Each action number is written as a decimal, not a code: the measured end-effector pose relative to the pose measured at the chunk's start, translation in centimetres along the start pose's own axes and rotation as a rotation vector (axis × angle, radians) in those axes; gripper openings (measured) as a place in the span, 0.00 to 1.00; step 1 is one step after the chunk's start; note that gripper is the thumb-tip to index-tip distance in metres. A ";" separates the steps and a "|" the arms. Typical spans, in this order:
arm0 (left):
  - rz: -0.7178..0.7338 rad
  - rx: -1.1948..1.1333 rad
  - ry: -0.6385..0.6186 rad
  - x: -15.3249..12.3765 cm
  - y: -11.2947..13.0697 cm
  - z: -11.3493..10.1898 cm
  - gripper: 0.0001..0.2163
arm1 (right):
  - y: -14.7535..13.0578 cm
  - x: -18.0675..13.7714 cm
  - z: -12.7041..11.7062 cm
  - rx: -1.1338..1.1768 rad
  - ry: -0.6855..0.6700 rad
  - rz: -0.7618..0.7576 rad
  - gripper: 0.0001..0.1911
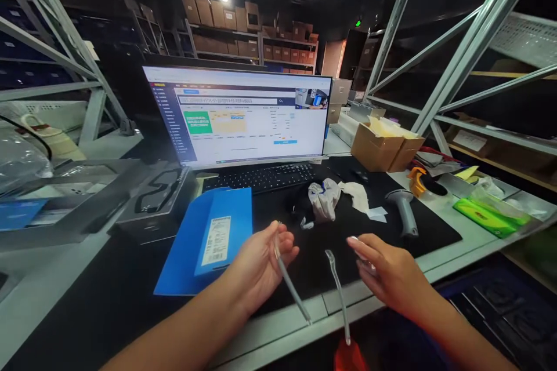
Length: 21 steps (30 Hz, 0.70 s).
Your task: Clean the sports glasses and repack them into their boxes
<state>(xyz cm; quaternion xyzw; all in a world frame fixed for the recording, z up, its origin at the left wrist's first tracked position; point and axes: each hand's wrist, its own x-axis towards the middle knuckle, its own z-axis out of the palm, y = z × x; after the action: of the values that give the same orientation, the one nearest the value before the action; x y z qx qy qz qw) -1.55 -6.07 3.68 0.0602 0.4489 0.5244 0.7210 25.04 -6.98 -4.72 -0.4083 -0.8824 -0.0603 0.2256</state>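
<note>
Above the near edge of the bench (pixel 439 264), the left hand (pixel 264 262) pinches a thin, translucent grey flexible tube (pixel 290 285), its grip narrow around the upper part and the lower end hanging free. Between the hands rises a second pale, clear-tipped tube (pixel 340 293), its foot at a bright red object (pixel 348 357) cut off by the frame. The right hand (pixel 387 271) is half curled (something shiny shows under its fingers, too small to name), so I cannot tell what its grip holds.

A crumpled off-white bag (pixel 324 200) stands in the way just beyond the hands, beside a creased white paper (pixel 355 194). Past the left wrist lies a flat blue cardboard folder (pixel 235 214) with a white printed label (pixel 216 240); a grey handheld scanner (pixel 404 211) rests to the right, near an orange tape dispenser (pixel 416 182). A black keyboard (pixel 265 177) sits below a wide lit monitor (pixel 248 127).

Under much of this spreads a black mat (pixel 435 236) over the pale bench. Brown cartons (pixel 217 13) line shelves in the dim room behind.
</note>
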 end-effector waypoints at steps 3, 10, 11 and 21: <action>0.015 -0.004 -0.001 -0.1 -0.6 -0.2 0.13 | -0.2 1.8 -0.1 -0.119 -0.208 -0.028 0.39; 0.035 0.020 0.008 0.1 -1.6 -0.3 0.12 | -1.2 4.2 -0.6 -0.274 -0.394 -0.097 0.40; 0.031 0.023 0.007 0.1 -1.7 -0.3 0.12 | -1.3 4.3 -0.5 -0.273 -0.393 -0.107 0.38; 0.031 0.040 0.033 0.5 -1.7 0.0 0.13 | -1.0 4.3 0.6 -0.366 -0.296 -0.101 0.32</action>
<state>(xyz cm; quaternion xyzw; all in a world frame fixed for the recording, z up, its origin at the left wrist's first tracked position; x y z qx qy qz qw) -0.37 -6.43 2.48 0.0730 0.4703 0.5275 0.7038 21.69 -4.46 -3.27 -0.4022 -0.8995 -0.1700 0.0129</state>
